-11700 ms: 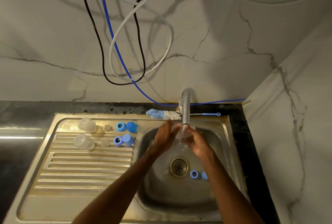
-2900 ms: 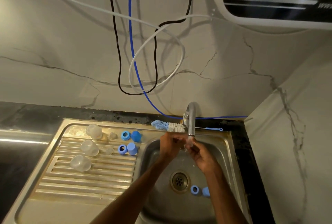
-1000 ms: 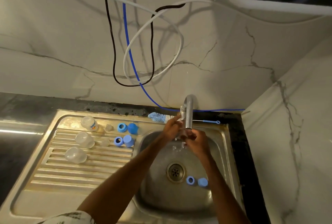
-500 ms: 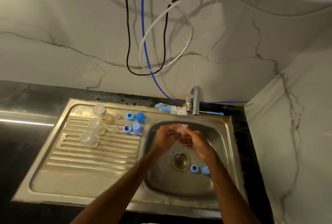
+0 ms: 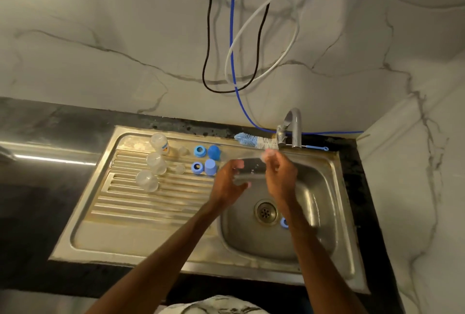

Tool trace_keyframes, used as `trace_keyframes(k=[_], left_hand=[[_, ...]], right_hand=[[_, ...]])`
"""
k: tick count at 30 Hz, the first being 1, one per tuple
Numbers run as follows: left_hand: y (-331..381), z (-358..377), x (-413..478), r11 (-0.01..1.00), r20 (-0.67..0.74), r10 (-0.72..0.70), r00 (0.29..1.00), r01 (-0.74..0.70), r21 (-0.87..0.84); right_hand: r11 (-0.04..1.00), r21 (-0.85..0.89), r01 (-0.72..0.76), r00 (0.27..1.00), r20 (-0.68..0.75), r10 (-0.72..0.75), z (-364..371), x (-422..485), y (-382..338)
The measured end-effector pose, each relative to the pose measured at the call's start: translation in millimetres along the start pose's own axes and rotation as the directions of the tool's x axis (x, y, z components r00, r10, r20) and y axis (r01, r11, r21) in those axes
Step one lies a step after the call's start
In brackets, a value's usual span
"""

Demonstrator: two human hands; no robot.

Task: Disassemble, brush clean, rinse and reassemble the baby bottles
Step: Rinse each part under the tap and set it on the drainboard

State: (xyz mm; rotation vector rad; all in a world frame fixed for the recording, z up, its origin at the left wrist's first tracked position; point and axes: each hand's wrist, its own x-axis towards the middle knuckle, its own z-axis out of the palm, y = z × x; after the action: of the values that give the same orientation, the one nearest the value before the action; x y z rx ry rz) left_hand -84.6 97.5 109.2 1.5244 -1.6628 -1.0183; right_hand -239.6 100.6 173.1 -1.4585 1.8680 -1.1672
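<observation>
Teat point(image 5: 268, 154) pinched by right hand point(image 5: 280, 178)

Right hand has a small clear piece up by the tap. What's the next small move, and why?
Probably carry the clear piece, seemingly a teat, in the right hand over to the drainboard and set it beside the nearest bottle. The other two bottles each have a teat next to them, and this one has none.
</observation>
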Motion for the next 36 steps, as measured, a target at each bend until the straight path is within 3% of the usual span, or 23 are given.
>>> trace_keyframes(k=[2,3,5,7,13,19,23,26,32,34,36], left_hand=[[-17.6,-10.1,-5.5,0.999,0.008,-0.002,1.0,0.001,0.034],[-27.2,-15.3,-10.0,0.998,0.013,0.004,1.0,-0.005,0.069],[-48.2,-22.8,-18.9,0.993,0.009,0.005,1.0,-0.006,0.119],[-70.1,-32.2,-26.6,0.986,-0.01,-0.054,0.998,0.055,0.154],[-130.1,-70.7,-40.5,0.932,-0.076,-0.129,0.989,0.147,0.331],[-161.6,-101.1,-50.8,0.873,-0.081,-0.053,0.995,0.086,0.48],[-175.3,-109.0,-55.3,0.842,-0.14,0.056,0.989,0.029,0.538],[-191.8,-105.5,-61.3,0.815,-0.1,0.132,0.986,-0.05,0.577],[-213.5,-90.8,-71.7,0.803,0.062,-0.142,0.988,0.078,0.59],[-209.4,-91.5,-70.1,0.802,0.09,-0.171,0.981,0.085,0.591],[-207.0,-92.2,-71.3,0.796,0.094,-0.131,0.987,0.048,0.604]], right_hand=[[0.993,-0.071,0.091,0.979,-0.175,-0.103,10.6,-5.0,-0.8],[0.992,-0.099,0.082,0.98,-0.174,-0.098,20.4,-9.8,11.0],[0.979,-0.168,-0.118,0.992,-0.06,0.11,46.2,-21.9,44.5],[0.931,-0.21,-0.298,0.953,-0.006,0.303,75.2,-36.2,66.4],[0.987,-0.159,-0.031,0.981,0.184,0.06,157.6,-63.4,19.1],[0.982,-0.186,-0.031,0.917,0.386,0.102,227.1,-78.2,-1.0],[0.973,-0.231,-0.027,0.893,0.432,0.127,264.6,-77.4,-12.2],[0.951,-0.306,0.032,0.883,0.455,0.117,279.5,-74.8,-13.3],[0.927,-0.354,0.12,0.881,0.468,0.065,287.1,-76.6,-0.6],[0.935,-0.328,0.136,0.901,0.433,0.021,287.1,-78.2,2.7],[0.949,-0.306,0.07,0.902,0.425,0.071,285.9,-77.4,4.5]])
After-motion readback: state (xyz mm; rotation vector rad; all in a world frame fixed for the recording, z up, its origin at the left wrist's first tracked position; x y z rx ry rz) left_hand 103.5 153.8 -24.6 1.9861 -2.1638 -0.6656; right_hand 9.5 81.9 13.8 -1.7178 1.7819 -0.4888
